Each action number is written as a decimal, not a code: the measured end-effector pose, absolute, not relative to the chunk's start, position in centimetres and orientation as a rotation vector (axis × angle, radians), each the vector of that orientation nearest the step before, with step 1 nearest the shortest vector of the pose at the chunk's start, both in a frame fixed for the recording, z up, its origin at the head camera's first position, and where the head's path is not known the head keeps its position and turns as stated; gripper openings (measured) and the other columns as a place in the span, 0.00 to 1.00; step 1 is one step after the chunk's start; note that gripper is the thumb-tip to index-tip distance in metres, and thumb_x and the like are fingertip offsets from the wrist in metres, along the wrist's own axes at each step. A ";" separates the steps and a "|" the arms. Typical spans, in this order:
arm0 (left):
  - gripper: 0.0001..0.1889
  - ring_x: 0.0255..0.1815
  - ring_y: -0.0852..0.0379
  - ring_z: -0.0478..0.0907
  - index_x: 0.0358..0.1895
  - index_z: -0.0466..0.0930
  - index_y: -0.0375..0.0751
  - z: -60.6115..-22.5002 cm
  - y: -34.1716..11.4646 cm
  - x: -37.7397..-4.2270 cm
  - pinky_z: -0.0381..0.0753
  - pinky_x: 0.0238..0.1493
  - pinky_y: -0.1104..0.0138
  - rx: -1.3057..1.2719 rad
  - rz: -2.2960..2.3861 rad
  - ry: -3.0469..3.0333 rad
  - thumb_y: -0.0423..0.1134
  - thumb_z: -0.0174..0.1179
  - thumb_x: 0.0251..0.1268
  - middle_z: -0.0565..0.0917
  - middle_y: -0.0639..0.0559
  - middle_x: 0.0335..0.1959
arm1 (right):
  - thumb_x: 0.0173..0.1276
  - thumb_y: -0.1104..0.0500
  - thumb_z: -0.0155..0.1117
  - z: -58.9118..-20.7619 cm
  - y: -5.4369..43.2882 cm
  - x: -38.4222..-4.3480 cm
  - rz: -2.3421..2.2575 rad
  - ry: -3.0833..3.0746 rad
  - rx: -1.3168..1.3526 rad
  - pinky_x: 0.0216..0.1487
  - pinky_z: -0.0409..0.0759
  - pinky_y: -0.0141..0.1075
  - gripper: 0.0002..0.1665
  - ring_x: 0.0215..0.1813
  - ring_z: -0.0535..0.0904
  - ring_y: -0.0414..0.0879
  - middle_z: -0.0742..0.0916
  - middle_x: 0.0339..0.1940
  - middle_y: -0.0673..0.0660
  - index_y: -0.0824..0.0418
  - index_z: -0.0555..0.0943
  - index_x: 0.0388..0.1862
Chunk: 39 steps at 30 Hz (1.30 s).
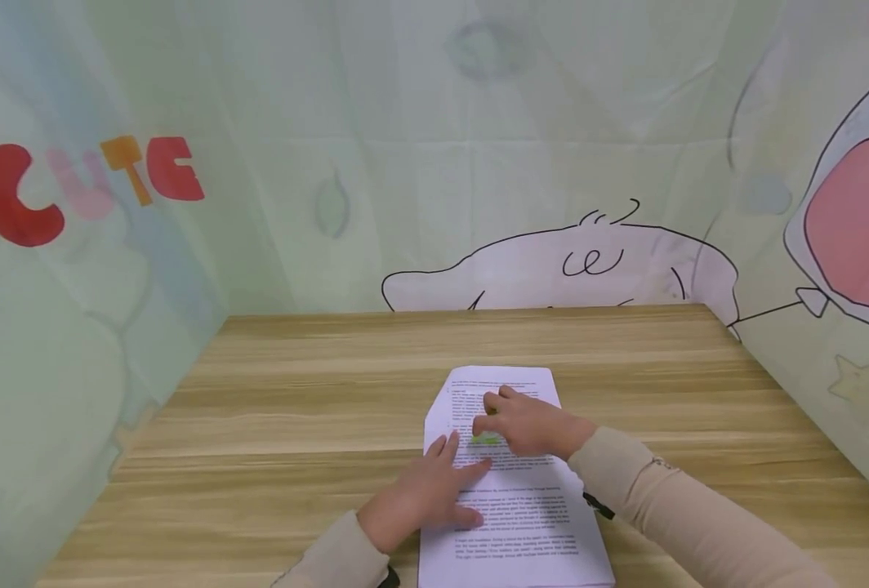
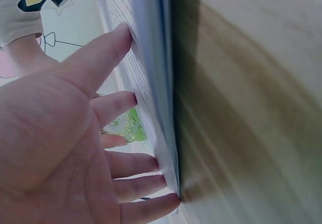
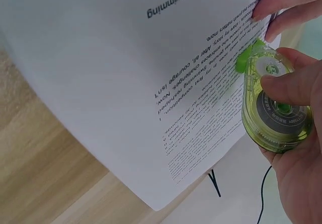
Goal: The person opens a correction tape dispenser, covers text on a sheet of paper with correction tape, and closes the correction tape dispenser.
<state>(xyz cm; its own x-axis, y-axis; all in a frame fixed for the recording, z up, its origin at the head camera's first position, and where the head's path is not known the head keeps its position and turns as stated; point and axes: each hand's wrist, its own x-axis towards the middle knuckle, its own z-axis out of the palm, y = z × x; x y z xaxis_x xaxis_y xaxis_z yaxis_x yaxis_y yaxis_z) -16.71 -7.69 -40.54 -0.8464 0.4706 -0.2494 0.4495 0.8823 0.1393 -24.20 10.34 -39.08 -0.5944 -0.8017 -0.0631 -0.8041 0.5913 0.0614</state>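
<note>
A thick stack of printed paper (image 1: 442, 563) lies on the wooden table, its layered edge (image 2: 160, 48) showing in the left wrist view. My right hand (image 1: 533, 420) grips a see-through green correction tape dispenser (image 3: 276, 105), thumb on its side and fingers behind it. The dispenser's green tip (image 3: 246, 58) is right at the printed lines on the upper part of the page. Spread over the left side of the sheet, my left hand (image 1: 430, 490) rests its straight fingertips on the paper, close to the dispenser.
Wood-grain tabletop (image 1: 273, 425) surrounds the stack. Pale printed cloth (image 1: 317, 98) stands behind and on both sides of the table. A black strap (image 1: 598, 505) shows under the right sleeve.
</note>
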 end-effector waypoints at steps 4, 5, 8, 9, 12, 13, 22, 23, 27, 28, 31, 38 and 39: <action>0.36 0.70 0.35 0.55 0.66 0.64 0.66 -40.5 -7.8 -16.7 0.66 0.60 0.45 0.698 0.108 2.783 0.64 0.60 0.49 0.56 0.34 0.71 | 0.56 0.70 0.58 -39.1 10.3 -24.1 0.122 2.791 -1.430 0.49 0.76 0.39 0.26 0.46 0.70 0.46 0.75 0.49 0.52 0.42 0.76 0.48; 0.36 0.70 0.35 0.55 0.66 0.64 0.66 -40.5 -7.8 -16.7 0.66 0.60 0.46 0.699 0.106 2.783 0.65 0.59 0.49 0.56 0.34 0.71 | 0.56 0.70 0.58 -39.1 10.3 -24.1 0.123 2.794 -1.430 0.48 0.76 0.38 0.27 0.46 0.69 0.46 0.75 0.49 0.51 0.42 0.76 0.48; 0.36 0.70 0.35 0.55 0.66 0.64 0.66 -40.5 -7.9 -16.7 0.67 0.60 0.46 0.702 0.097 2.784 0.65 0.59 0.49 0.56 0.34 0.71 | 0.54 0.71 0.57 -39.3 10.3 -24.1 0.115 2.799 -1.427 0.47 0.76 0.38 0.27 0.45 0.69 0.46 0.75 0.49 0.51 0.43 0.76 0.48; 0.36 0.70 0.36 0.55 0.66 0.64 0.66 -40.5 -7.9 -16.7 0.67 0.60 0.46 0.704 0.092 2.784 0.65 0.59 0.49 0.56 0.34 0.71 | 0.54 0.71 0.57 -39.3 10.3 -24.1 0.119 2.803 -1.421 0.47 0.76 0.38 0.27 0.45 0.69 0.46 0.75 0.49 0.51 0.42 0.76 0.48; 0.36 0.70 0.35 0.55 0.65 0.64 0.65 -40.4 -7.8 -16.6 0.67 0.60 0.46 0.711 0.108 2.781 0.64 0.60 0.49 0.56 0.34 0.70 | 0.54 0.71 0.57 -39.5 10.4 -24.1 0.125 2.814 -1.420 0.48 0.75 0.39 0.27 0.45 0.69 0.46 0.75 0.48 0.51 0.42 0.76 0.47; 0.36 0.70 0.35 0.55 0.65 0.65 0.64 -40.4 -7.8 -16.6 0.67 0.59 0.45 0.713 0.116 2.779 0.63 0.60 0.49 0.56 0.33 0.70 | 0.54 0.71 0.57 -39.5 10.4 -24.1 0.123 2.817 -1.422 0.48 0.75 0.39 0.27 0.45 0.69 0.46 0.75 0.48 0.51 0.43 0.76 0.47; 0.36 0.70 0.35 0.54 0.65 0.65 0.62 -40.4 -7.8 -16.7 0.66 0.60 0.45 0.712 0.145 2.765 0.62 0.61 0.50 0.55 0.34 0.71 | 0.53 0.71 0.59 -39.2 10.9 -23.9 0.132 2.822 -1.410 0.51 0.74 0.40 0.27 0.44 0.69 0.46 0.76 0.47 0.50 0.42 0.77 0.46; 0.35 0.70 0.35 0.54 0.65 0.65 0.62 -40.4 -7.8 -16.7 0.66 0.60 0.45 0.711 0.150 2.764 0.62 0.61 0.50 0.55 0.33 0.71 | 0.53 0.71 0.59 -39.2 10.9 -23.9 0.129 2.821 -1.411 0.50 0.74 0.40 0.27 0.44 0.68 0.46 0.76 0.47 0.50 0.42 0.78 0.46; 0.35 0.70 0.35 0.54 0.65 0.66 0.61 -40.4 -7.8 -16.6 0.66 0.60 0.45 0.703 0.167 2.765 0.61 0.61 0.50 0.55 0.33 0.70 | 0.53 0.71 0.58 -39.0 11.1 -23.8 0.119 2.824 -1.429 0.48 0.74 0.40 0.26 0.42 0.69 0.47 0.76 0.44 0.51 0.43 0.78 0.45; 0.35 0.70 0.35 0.54 0.65 0.66 0.62 -40.4 -7.8 -16.6 0.66 0.60 0.46 0.702 0.168 2.766 0.62 0.61 0.50 0.55 0.33 0.71 | 0.53 0.71 0.57 -39.0 11.1 -23.9 0.118 2.826 -1.432 0.47 0.74 0.40 0.26 0.42 0.69 0.47 0.76 0.44 0.51 0.43 0.78 0.44; 0.35 0.70 0.35 0.53 0.65 0.66 0.62 -40.4 -7.9 -16.7 0.66 0.61 0.46 0.695 0.178 2.764 0.62 0.61 0.50 0.55 0.33 0.71 | 0.52 0.72 0.57 -39.0 11.3 -23.9 0.130 2.831 -1.430 0.47 0.74 0.40 0.26 0.41 0.69 0.48 0.76 0.43 0.51 0.43 0.78 0.44; 0.35 0.71 0.35 0.53 0.65 0.65 0.63 -40.5 -7.9 -16.9 0.65 0.61 0.45 0.684 0.183 2.748 0.62 0.61 0.50 0.54 0.34 0.71 | 0.54 0.72 0.57 -39.0 11.4 -23.8 0.128 2.831 -1.402 0.50 0.74 0.41 0.26 0.43 0.70 0.48 0.77 0.45 0.52 0.43 0.78 0.45; 0.35 0.71 0.35 0.53 0.65 0.65 0.63 -40.5 -7.9 -16.9 0.66 0.61 0.45 0.684 0.181 2.748 0.62 0.61 0.50 0.54 0.34 0.71 | 0.53 0.72 0.57 -39.0 11.5 -23.8 0.128 2.831 -1.401 0.50 0.74 0.41 0.26 0.43 0.70 0.49 0.77 0.45 0.52 0.43 0.78 0.45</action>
